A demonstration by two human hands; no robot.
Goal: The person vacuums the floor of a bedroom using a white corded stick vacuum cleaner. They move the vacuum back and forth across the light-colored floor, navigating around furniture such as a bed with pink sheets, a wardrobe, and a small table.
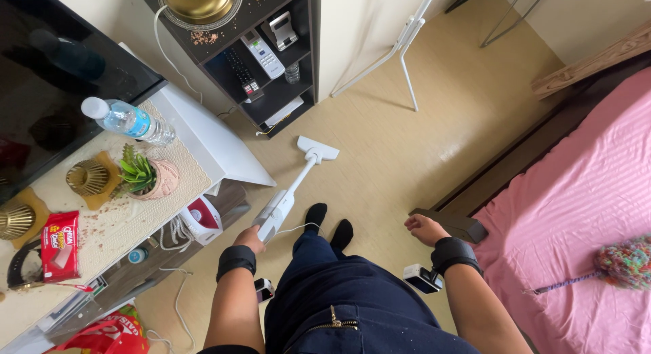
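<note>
From the head camera, the left hand point(249, 240) is clamped round the grip of a slim white stick vacuum cleaner point(285, 199), whose flat head rests on the beige floor point(407, 157) ahead of the black-socked feet. The right hand point(424, 228) hangs free with fingers loosely curled, holding nothing, near the pink-sheeted bed point(583, 211). On the white table point(217, 150) lie a red rectangular snack packet point(60, 244) and a clear plastic water bottle with a blue label point(129, 121). A red printed bag point(112, 330) sits on the floor below

Water bottle point(129, 120) beside potted succulent point(144, 175) on white table point(203, 144); pink bed point(583, 198) opposite.
</note>
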